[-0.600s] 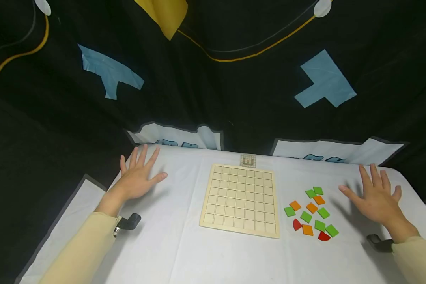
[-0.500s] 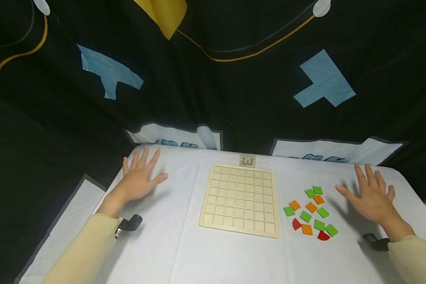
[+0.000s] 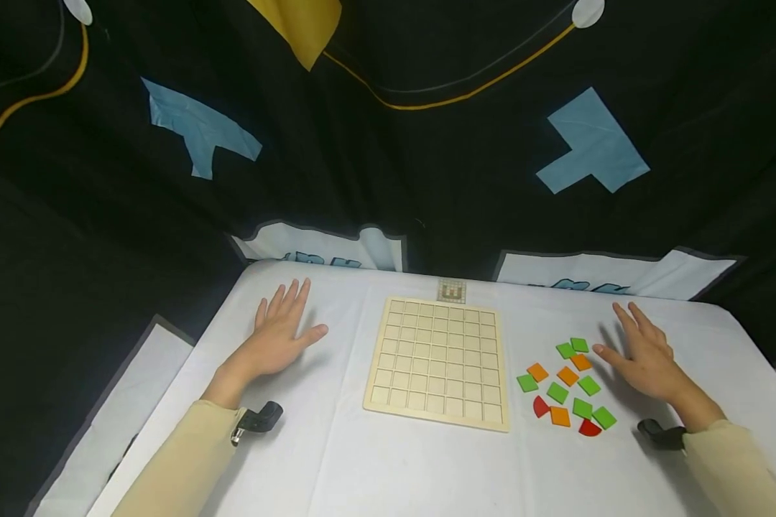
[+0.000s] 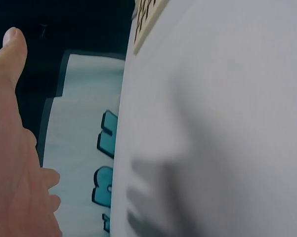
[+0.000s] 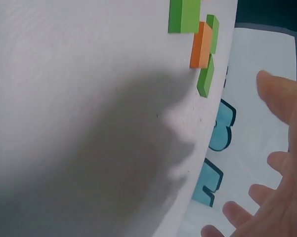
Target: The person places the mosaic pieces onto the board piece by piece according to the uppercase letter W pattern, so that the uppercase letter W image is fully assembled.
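Beyond the grid board (image 3: 437, 363), blue letters (image 4: 102, 183), partly hidden

Soft shadows across bright tablecloth (image 3: 388, 467)

The head view looks forward and down on the table (image 3: 420, 474); 2 closer wrist views, tipped sideways toward its far edge (image 3: 362, 274), share with it the board (image 4: 145, 27) corner (left) and tiles (image 5: 201, 45) (right).
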`<act>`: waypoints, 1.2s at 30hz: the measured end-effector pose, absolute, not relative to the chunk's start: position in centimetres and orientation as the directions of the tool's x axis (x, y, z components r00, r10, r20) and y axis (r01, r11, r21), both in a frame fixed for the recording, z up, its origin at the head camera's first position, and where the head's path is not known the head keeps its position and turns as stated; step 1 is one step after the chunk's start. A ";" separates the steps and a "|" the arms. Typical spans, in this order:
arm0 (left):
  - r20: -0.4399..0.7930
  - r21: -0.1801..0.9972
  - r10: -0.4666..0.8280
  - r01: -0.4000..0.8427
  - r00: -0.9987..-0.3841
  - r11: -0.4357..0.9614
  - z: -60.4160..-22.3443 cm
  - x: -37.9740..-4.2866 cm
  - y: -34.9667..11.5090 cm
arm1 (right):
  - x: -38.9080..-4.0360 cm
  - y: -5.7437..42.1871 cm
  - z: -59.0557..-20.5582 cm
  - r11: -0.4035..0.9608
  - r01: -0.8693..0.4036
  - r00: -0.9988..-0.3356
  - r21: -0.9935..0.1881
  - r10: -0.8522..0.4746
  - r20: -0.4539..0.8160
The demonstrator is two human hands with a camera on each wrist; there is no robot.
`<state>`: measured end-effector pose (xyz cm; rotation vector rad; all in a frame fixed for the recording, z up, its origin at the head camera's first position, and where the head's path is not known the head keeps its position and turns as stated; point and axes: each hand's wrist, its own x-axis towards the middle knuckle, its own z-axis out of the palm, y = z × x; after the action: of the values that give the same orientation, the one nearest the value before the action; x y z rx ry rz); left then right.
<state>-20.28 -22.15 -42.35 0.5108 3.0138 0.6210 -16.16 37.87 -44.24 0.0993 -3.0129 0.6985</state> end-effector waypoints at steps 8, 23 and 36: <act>0.030 0.466 0.362 0.333 -0.932 0.820 -43.4 -19.2 -20.1 | -16.7 37.3 -44.6 0.877 -0.103 -0.994 -0.469 -0.112 0.009; -0.049 0.562 0.461 0.357 -0.886 0.746 -44.1 -17.1 -17.4 | -17.6 36.9 -45.0 0.844 -0.086 -0.986 -0.529 -0.148 -0.075; -0.063 0.565 0.526 0.404 -0.848 0.719 -45.3 -15.9 -15.5 | -18.2 36.7 -45.4 0.863 -0.088 -0.987 -0.498 -0.142 -0.071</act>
<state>-15.86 -15.52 -45.28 0.7429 2.7053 0.8132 -18.16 36.67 -45.44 0.1946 -3.1331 0.8300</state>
